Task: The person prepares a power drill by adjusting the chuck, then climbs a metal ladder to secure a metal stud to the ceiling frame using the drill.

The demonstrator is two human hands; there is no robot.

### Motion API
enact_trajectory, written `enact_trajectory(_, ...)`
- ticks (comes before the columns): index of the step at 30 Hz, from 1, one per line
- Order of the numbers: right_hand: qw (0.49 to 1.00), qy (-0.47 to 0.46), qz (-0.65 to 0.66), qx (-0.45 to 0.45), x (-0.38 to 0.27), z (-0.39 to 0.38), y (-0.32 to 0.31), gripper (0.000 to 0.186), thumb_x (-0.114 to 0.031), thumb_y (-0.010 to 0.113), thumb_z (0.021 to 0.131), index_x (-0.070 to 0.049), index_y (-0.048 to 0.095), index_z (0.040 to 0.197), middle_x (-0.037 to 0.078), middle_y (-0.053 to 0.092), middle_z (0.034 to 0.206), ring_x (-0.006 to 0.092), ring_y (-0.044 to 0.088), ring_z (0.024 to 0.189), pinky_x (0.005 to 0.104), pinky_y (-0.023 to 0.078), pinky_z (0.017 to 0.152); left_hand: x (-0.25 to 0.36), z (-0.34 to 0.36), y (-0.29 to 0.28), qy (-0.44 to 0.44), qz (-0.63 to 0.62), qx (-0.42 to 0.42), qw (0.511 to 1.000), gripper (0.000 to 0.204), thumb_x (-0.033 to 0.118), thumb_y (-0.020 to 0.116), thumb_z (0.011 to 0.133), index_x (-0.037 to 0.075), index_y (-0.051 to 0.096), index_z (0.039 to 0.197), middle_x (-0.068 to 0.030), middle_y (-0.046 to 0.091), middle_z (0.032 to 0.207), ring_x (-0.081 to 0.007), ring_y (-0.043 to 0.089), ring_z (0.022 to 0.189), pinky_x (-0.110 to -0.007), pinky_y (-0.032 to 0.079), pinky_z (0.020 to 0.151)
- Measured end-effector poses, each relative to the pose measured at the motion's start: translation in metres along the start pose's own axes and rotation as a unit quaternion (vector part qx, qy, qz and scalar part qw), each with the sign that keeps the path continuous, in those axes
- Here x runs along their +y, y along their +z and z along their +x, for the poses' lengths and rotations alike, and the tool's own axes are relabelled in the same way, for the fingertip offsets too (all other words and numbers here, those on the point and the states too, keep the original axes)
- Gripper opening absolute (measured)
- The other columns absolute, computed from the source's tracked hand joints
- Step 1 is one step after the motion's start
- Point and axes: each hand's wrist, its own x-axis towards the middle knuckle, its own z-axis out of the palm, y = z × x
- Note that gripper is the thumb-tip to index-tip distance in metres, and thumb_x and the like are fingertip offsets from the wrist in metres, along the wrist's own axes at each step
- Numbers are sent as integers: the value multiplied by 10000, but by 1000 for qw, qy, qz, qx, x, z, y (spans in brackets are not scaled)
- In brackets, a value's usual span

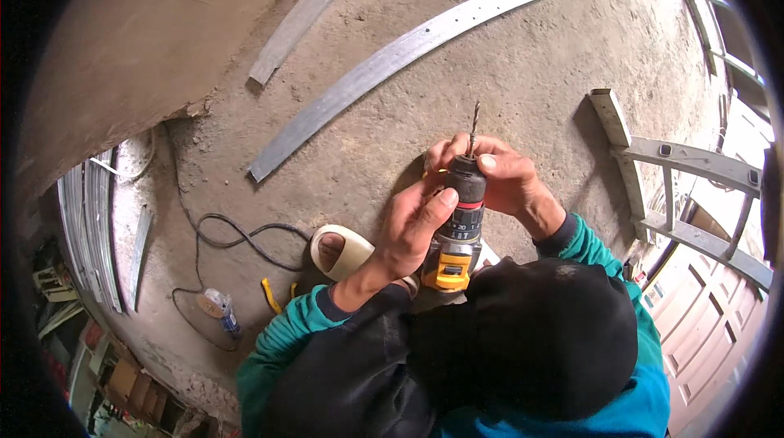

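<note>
A yellow and black cordless drill (pixel 454 268) points away from me, upright in the picture, in front of my body. Its black chuck (pixel 466 183) carries a twisted drill bit (pixel 475 124). My left hand (pixel 411 224) is closed around the left side of the chuck, with the thumb lying on it. From the right, my right hand (pixel 519 183) grips the chuck's front end, its thumb near the base of the bit. The drill's handle is hidden beneath its body.
Two long metal strips, one nearer (pixel 384 72) and one farther (pixel 306 26), lie on the concrete floor. A metal ladder (pixel 694 157) stands at right. At left are a dark cable (pixel 237 235), a disc-fitted tool (pixel 220 309) and stacked metal profiles (pixel 88 234). My sandalled foot (pixel 347 252) is close by.
</note>
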Motion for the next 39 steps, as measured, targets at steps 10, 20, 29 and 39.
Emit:
enact_trajectory(10,996,-18,-63,60,-14,-13,17,362,-258,662,825,29,587,1032,119,570,1108,213,550,1036,354,405,940,5,8,6,-51,-45,-39,997,495,261,570,893,-28,415,1264,-52,529,1091,-108,497,987,-263,404,877)
enact_trajectory(20,975,3,-142,170,-17,-29,20,426,-268,642,851,20,542,1149,108,540,1163,193,531,1080,356,402,955,-4,14,-1,-136,-56,-26,989,477,380,551,897,47,485,1231,-6,557,882,-2,471,569,-134,295,423)
enact_trajectory(29,986,47,-54,152,-15,-53,24,432,-195,617,864,54,522,1205,116,575,1186,187,511,1132,339,359,1007,9,30,-13,83,255,-42,962,515,416,538,918,-41,565,1155,-155,494,1190,-202,503,1085,-294,412,918)
enact_trajectory(39,987,50,-128,86,-15,-52,27,462,-201,658,846,53,527,1209,90,617,1131,163,564,1048,319,399,968,17,36,-8,-48,104,-78,990,459,380,662,857,-14,582,1078,-75,609,983,-124,549,933,-272,430,853)
